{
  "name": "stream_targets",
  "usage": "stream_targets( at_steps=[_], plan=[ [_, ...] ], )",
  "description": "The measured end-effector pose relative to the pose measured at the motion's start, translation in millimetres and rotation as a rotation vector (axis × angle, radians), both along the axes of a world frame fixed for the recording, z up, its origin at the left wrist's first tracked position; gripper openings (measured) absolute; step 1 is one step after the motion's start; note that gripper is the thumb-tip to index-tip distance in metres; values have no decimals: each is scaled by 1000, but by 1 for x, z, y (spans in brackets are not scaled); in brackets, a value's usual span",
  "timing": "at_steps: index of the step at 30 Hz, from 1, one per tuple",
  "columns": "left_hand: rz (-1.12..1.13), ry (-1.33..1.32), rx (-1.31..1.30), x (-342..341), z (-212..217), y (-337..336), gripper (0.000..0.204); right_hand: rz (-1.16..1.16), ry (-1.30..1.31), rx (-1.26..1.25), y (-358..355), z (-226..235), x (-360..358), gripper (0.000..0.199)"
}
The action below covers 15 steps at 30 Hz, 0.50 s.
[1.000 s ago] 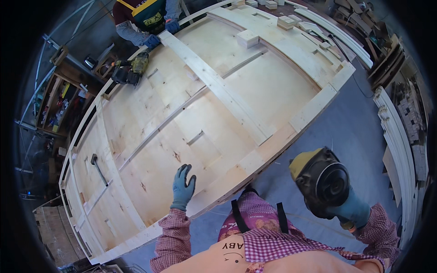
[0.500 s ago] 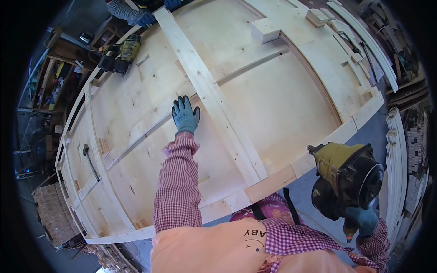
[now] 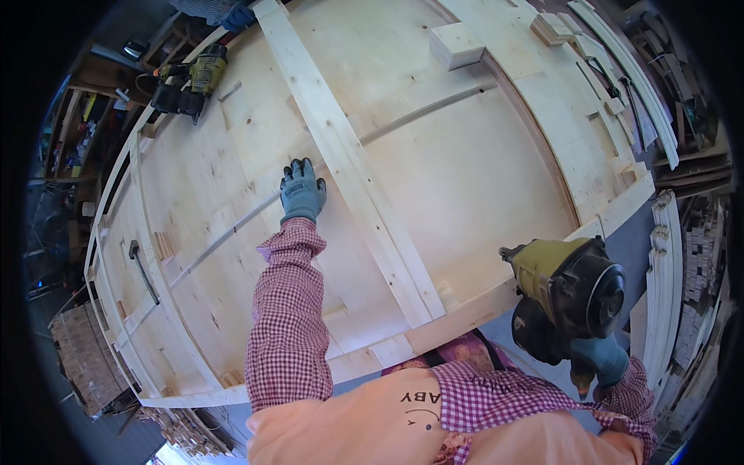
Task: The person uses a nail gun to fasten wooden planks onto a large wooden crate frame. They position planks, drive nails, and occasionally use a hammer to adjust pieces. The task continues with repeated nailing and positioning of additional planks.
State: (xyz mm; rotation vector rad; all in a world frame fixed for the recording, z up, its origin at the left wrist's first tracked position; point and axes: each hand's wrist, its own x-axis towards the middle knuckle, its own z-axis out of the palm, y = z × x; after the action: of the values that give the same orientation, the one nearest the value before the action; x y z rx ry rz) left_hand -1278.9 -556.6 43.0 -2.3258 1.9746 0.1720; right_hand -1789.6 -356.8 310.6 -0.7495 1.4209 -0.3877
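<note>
My left hand (image 3: pixel 302 192), in a grey-blue glove with dark fingertips, rests on the plywood panel (image 3: pixel 457 170). Its fingers are stretched forward, fairly close together, with the thumb out and nothing held. Just right of it, a long pale plank (image 3: pixel 353 159) runs across the panel. A thin strip (image 3: pixel 232 229) passes below that hand. My right hand (image 3: pixel 604 358), also gloved, grips the handle of a yellow and black nail gun (image 3: pixel 570 283). The gun's nose points left, above the near frame rail (image 3: pixel 473 310). The fingers round the handle are partly hidden.
A second nail gun (image 3: pixel 194 81) lies at the panel's far left, near another person's blue glove (image 3: pixel 236 17). A hammer (image 3: pixel 144 273) lies on the left. Wood blocks (image 3: pixel 457 46) sit at the back; stacked strips (image 3: pixel 660 256) stand to the right.
The nail gun in my right hand has moved left, over the near rail. My left hand's fingers have drawn closer together. The whole view has shifted slightly.
</note>
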Motion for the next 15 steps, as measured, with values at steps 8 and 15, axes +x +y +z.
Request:
stream_targets(
  at_steps=[8, 15],
  plan=[
    [-61, 82, -10, 17, -13, -9, 66, -103, -103, -110, 22, -24, -24, 82],
    [-234, 296, -475, 44, 12, 55, 56, 314, 186, -267, 12, -27, -32, 43]
  ],
)
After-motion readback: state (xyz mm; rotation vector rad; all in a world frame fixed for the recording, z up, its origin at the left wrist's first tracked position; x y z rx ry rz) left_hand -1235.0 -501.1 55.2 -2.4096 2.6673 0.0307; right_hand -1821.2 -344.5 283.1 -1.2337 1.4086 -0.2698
